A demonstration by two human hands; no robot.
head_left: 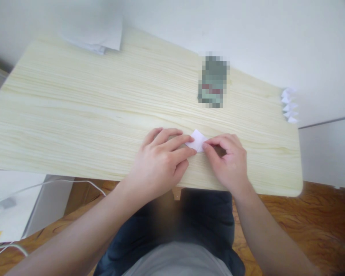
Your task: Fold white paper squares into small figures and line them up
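A small piece of folded white paper (197, 140) lies on the pale wooden table (97, 103), close to the front edge and between my hands. My left hand (164, 157) rests with its fingers stretched out, the fingertips touching the paper's left side. With thumb and forefinger, my right hand (228, 159) pinches the paper's right corner. Finer creases in the paper are too small to make out.
A pixelated dark green item (213, 80) lies towards the back of the table. Several folded white paper pieces (289, 105) stand in a row at the far right edge. White sheets (103, 36) are stacked at the back left. A white cable (66, 181) runs below the left side.
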